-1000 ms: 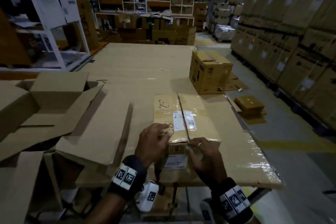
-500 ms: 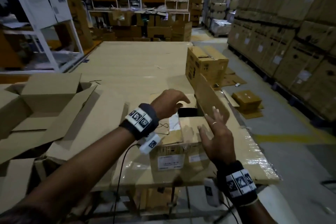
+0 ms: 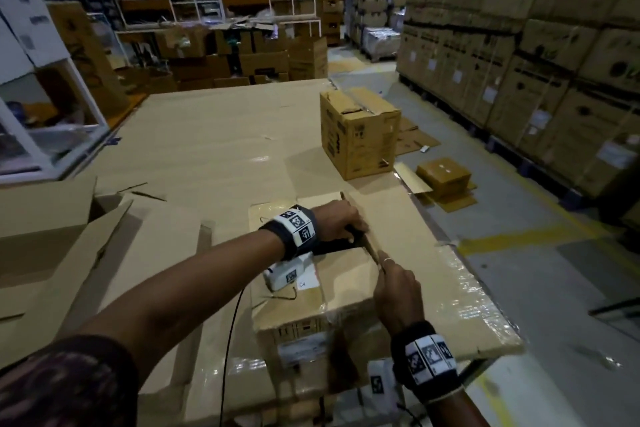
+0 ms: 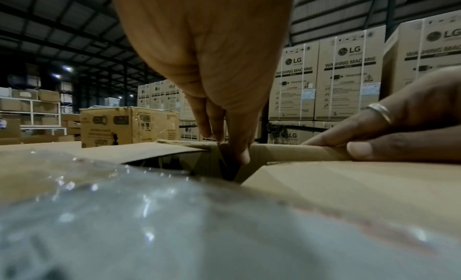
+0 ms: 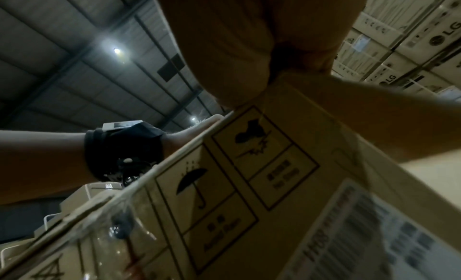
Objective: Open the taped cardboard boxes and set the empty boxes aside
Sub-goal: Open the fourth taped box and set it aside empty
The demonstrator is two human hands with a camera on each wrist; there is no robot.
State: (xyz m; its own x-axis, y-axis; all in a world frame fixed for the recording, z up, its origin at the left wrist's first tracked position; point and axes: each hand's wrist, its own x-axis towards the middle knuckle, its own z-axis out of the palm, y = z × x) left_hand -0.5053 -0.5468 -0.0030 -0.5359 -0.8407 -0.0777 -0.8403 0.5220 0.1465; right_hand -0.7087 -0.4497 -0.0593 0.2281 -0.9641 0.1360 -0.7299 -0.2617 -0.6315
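A brown cardboard box (image 3: 341, 291) stands at the table's near edge, with clear tape on its top and a white label on its front. Its right flap (image 3: 391, 229) is folded out to the right, and a dark gap shows beneath. My right hand (image 3: 382, 262) pinches that flap's near edge, thumb on top (image 4: 361, 148). My left hand (image 3: 356, 229) reaches across the box top. Its fingertips (image 4: 239, 154) dip into the gap and pinch a dark flap edge. The right wrist view shows the box front (image 5: 249, 185) with handling symbols.
A second taped box (image 3: 356, 135) stands farther back on the cardboard-covered table (image 3: 214, 142). Opened boxes with spread flaps (image 3: 52, 236) lie at the left. A small box (image 3: 443, 177) sits on the floor at the right, before stacked washing-machine cartons (image 3: 519, 62). Shelving fills the back.
Both hands left the seam at the near edge. The right flap came up and now lies folded out to the right, and my left hand reached forward into the opening.
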